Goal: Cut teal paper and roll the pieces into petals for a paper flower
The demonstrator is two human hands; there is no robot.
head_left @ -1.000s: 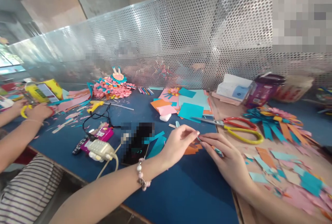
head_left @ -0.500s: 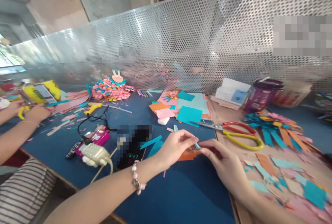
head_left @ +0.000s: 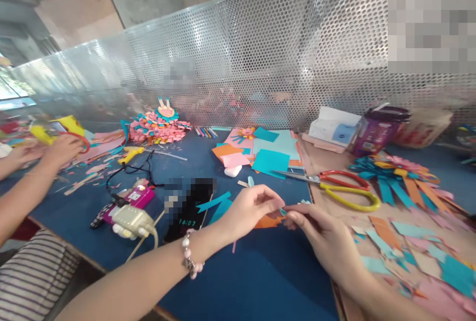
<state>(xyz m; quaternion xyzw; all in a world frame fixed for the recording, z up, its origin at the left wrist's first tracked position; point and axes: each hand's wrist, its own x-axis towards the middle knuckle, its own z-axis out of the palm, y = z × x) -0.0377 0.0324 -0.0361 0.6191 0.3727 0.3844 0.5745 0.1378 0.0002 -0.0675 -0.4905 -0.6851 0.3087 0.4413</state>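
Observation:
A small piece of light blue paper is pinched between the fingertips of my left hand and my right hand. Only a sliver of it shows; the fingers hide the rest. Both hands are closed and almost touch above the blue table. Orange paper lies under my left fingers. Blue paper strips rest beside my left wrist, which wears a beaded bracelet. Beyond my right hand lie scissors with red and yellow handles, their blades over a blue paper sheet.
A phone and a white charger lie left of my forearm. Paper scraps cover the right side. A purple cup stands before the perforated metal panel. At far left, a co-worker's hand holds red-handled scissors.
My hands stay together, and less of the small blue paper shows between them. The co-worker's right hand has moved up and right, and a red scissor handle now shows there.

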